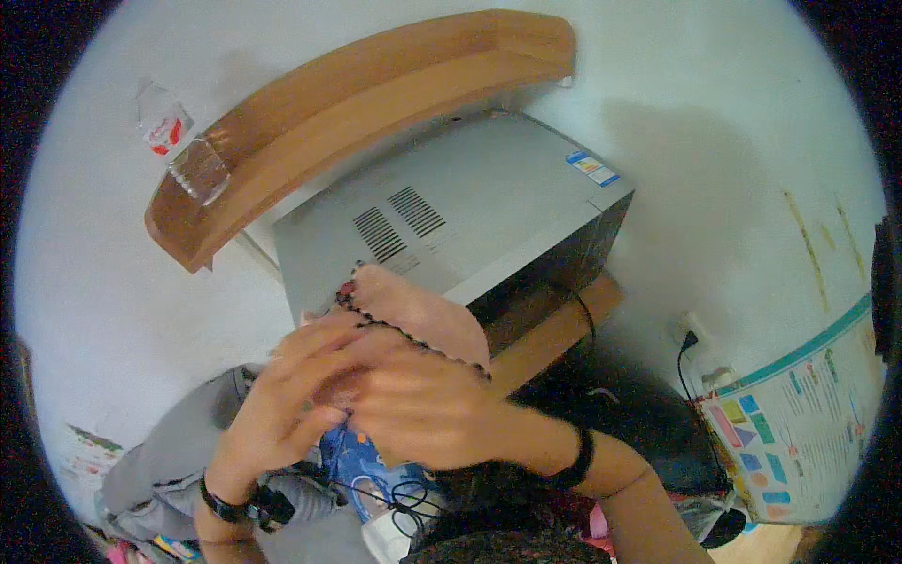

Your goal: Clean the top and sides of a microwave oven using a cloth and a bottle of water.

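Observation:
A pink cloth (416, 310) with a dark, beaded-looking edging rises from between my two hands, in front of a grey metal appliance. My left hand (296, 388), with a black watch-like band on the wrist, grips its lower left part. Across its lower right part lies my right hand (430, 409), which holds it too and is blurred. A black band circles that wrist. The fingers hide much of the cloth. Just below my hands is a blue patterned fabric item (359, 455). A thin black cord (409, 504) lies tangled over a white object (387, 532).
The grey appliance (465, 190), with vent slots and a label, stands on a wooden surface (564, 331). Above it a wooden wall shelf (366, 106) carries a clear plastic bottle (201, 169). Grey fabric (176, 437) lies left. A plug (689, 342) and a poster (796, 416) are right.

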Motion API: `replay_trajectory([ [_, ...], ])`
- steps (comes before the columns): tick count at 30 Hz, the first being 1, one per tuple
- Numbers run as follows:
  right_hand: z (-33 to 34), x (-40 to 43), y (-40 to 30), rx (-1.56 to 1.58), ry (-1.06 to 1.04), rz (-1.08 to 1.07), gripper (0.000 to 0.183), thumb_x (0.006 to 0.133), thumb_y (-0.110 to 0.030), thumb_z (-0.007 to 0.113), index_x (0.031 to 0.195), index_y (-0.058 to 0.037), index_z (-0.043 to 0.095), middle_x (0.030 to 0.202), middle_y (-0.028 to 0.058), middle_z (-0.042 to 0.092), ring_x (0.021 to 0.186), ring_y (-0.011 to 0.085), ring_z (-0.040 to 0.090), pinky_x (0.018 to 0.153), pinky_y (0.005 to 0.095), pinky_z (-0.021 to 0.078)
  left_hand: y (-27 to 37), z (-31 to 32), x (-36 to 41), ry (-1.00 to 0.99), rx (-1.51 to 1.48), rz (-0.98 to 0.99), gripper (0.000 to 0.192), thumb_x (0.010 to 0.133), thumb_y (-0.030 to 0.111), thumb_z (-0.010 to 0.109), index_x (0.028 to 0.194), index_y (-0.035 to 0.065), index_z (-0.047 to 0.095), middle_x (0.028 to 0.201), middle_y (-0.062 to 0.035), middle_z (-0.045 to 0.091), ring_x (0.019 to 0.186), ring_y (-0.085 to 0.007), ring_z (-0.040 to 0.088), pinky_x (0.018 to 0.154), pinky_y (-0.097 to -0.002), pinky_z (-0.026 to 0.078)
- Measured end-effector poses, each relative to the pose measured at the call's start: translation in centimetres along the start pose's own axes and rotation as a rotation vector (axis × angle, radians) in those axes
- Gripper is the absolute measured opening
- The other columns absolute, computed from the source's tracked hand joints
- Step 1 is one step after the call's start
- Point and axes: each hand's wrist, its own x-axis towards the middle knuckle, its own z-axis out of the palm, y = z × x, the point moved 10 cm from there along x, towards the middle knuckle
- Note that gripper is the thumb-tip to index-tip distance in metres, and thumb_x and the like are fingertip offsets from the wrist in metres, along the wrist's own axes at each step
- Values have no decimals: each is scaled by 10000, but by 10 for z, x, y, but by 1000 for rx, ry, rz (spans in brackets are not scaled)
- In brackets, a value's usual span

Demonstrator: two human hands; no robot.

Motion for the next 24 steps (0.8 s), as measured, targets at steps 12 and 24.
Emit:
replay_trajectory([
  [12, -145, -106, 194, -591, 77, 550, 263, 826, -174, 581, 1042, -28, 619, 1156, 121, 596, 1143, 283, 499, 1027, 440, 289, -19, 128, 102, -542, 770, 317, 737, 842, 588, 445, 1382, 102, 320, 1424, -167, 317, 1295, -425, 303, 1012, -573, 270],
  [24, -146, -114, 196, -556, 136, 439, 212, 809, -174, 586, 981, -52, 614, 1102, 91, 606, 1074, 276, 529, 986, 468, 315, -22, 161, 190, -555, 762, 307, 664, 894, 520, 386, 1377, 72, 302, 1432, -200, 286, 1288, -422, 311, 1001, -550, 306],
])
